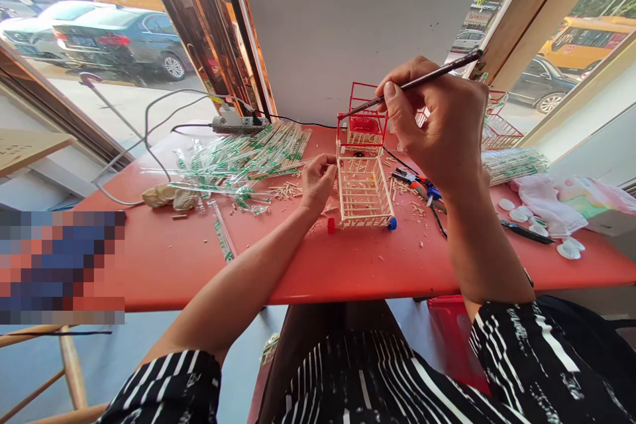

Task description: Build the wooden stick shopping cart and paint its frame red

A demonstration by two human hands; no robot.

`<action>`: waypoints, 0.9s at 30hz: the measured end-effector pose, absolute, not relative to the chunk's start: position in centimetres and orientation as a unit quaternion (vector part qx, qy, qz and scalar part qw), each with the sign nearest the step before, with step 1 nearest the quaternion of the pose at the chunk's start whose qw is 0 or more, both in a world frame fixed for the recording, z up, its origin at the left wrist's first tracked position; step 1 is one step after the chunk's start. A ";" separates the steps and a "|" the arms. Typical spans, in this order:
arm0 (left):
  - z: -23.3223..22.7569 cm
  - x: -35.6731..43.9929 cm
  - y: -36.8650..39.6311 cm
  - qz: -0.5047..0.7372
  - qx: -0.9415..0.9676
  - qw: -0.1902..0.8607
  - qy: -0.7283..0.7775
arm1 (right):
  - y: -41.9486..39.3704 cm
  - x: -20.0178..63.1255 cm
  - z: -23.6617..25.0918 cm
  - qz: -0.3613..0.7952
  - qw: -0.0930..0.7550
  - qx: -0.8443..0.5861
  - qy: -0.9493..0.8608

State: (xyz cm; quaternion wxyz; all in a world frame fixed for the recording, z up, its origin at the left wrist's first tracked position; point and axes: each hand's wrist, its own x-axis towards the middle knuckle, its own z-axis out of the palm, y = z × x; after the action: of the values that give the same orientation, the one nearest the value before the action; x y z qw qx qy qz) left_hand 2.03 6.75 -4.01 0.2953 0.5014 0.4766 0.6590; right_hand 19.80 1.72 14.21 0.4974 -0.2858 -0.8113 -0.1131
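A miniature shopping cart [365,192] made of pale wooden sticks stands on the red table, with red and blue wheels at its near end. Its upper far part is a red-coloured frame [385,136]. My left hand [318,182] pinches the cart's left side near the joint with the red part. Raised over the cart's far right, my right hand [437,119] grips a thin dark paintbrush [442,71]. The brush tip meets the red frame's left corner, or lies just in front of it. Behind that frame shows something bright red [364,123], partly hidden.
Wrapped chopsticks [258,152] lie heaped at left beside a power strip [238,124]. Pliers [410,177], a black-handled tool [527,232], white caps [521,213] and another wrapped bundle [517,165] lie at right. Stick scraps [288,191] surround the cart. A grey cable [119,201] crosses the left side.
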 end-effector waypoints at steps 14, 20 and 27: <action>-3.9 2.0 6.6 0.656 0.500 0.302 0.478 | 2.4 20.0 13.6 -0.088 0.518 -0.308 -0.793; -4.0 2.0 6.7 0.653 0.502 0.294 0.484 | 2.2 20.0 13.5 -0.078 0.511 -0.318 -0.795; -4.0 2.0 6.7 0.653 0.504 0.295 0.482 | 2.3 19.8 13.4 -0.081 0.519 -0.327 -0.785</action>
State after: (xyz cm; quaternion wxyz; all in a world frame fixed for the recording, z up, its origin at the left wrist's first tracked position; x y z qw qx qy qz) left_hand 2.04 6.67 -4.02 0.2950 0.5041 0.4821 0.6530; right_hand 19.83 2.26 13.41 0.5193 -0.3273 -0.7853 -0.0805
